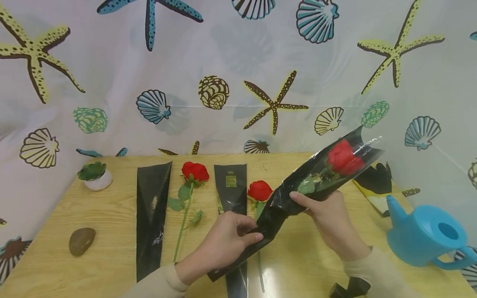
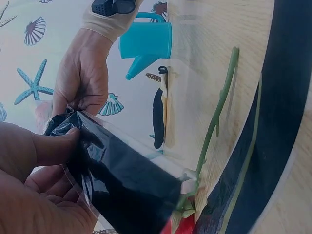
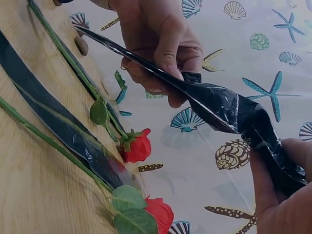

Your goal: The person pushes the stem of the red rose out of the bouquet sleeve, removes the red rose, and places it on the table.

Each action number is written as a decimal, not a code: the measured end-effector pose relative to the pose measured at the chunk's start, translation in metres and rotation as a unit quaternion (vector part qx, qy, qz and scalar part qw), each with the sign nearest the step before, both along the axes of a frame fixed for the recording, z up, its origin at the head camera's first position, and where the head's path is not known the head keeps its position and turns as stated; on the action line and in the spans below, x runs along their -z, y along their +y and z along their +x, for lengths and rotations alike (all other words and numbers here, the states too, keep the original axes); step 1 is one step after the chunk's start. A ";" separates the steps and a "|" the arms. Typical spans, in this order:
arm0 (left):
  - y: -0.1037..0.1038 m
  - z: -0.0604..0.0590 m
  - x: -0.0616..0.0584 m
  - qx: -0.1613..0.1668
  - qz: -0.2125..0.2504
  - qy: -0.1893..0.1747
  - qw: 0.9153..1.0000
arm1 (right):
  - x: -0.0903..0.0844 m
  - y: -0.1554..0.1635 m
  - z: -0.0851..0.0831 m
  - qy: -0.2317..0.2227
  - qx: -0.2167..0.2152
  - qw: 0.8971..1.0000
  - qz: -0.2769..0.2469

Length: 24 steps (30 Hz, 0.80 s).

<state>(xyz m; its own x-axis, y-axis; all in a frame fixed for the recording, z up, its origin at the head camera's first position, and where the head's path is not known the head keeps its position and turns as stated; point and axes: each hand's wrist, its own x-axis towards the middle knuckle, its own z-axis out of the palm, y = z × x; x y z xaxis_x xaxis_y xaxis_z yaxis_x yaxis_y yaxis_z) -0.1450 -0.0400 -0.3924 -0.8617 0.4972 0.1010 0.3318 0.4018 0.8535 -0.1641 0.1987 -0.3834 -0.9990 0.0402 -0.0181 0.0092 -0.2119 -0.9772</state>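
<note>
In the head view, both hands hold a black flower sleeve (image 1: 285, 192) with a clear front, tilted up to the right above the table. A red rose (image 1: 344, 157) shows through its upper end. My left hand (image 1: 227, 238) pinches the narrow lower part between thumb and fingers. Higher up, my right hand (image 1: 331, 217) grips the sleeve below the bloom, thumb on the front. Between the hands the film is creased and bent, as the right wrist view shows on the sleeve (image 3: 219, 105). A loose rose (image 1: 260, 190) lies partly hidden beneath it.
A black sleeve with a gold emblem (image 1: 231, 182), another black sleeve (image 1: 150, 219) and a rose (image 1: 195, 171) lie on the table (image 1: 115, 223). Around them are a potted succulent (image 1: 95, 176), a stone (image 1: 82, 241), a blue watering can (image 1: 425, 236) and a black-and-yellow item (image 1: 374, 182).
</note>
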 end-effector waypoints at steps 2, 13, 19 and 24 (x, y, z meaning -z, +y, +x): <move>0.001 0.000 0.001 -0.004 0.002 -0.005 1.000 | 0.001 -0.001 0.001 -0.006 0.001 1.000 0.020; 0.005 -0.004 0.000 -0.024 0.015 -0.010 1.000 | 0.003 -0.005 0.005 0.015 -0.032 0.998 0.053; -0.005 -0.001 0.009 -0.007 -0.007 -0.037 0.999 | -0.006 0.007 0.002 0.020 -0.026 0.999 0.024; -0.016 0.002 0.017 -0.006 -0.027 -0.036 0.999 | -0.014 0.015 0.001 0.005 -0.021 1.000 0.006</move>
<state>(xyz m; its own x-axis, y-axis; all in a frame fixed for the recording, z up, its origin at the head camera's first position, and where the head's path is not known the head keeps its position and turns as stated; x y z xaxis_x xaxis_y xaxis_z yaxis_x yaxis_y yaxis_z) -0.1431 -0.0563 -0.4089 -0.8716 0.4901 0.0127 0.2658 0.4506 0.8522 -0.1631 0.2141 -0.3697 -1.0000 -0.0021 -0.0075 0.0078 -0.2003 -0.9797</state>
